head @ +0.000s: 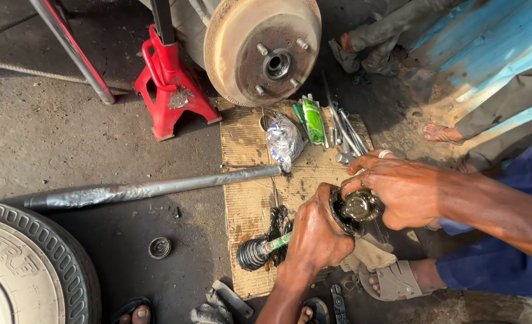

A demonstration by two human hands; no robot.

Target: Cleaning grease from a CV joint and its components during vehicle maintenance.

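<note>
1. Gripping the greasy end of a drive axle [290, 239], the left hand [317, 231] was wrapped shut around the shaft just below the joint housing [357, 207]; the right hand [407, 191] was curled over the top of the housing, fingers closed on its rim, a ring showing on one finger.
2. The axle sat over a sheet of cardboard [248, 198] on the workshop floor, its ribbed rubber boot [251, 254] low near the cardboard and the housing raised between the hands.
3. Its long axis ran from lower left to upper right, with the open joint end pointing up and right, toward the right hand.
4. Black grease coated the joint and both hands, so in my judgement the grip could slip and the housing could drop or twist off line.
5. Grit from the floor or cardboard might get into the open joint.
6. Loose wrenches [345, 135], a plastic bag [283, 143] and a long steel pipe [152, 191] lay near, where a slipping shaft could knock them.
</note>
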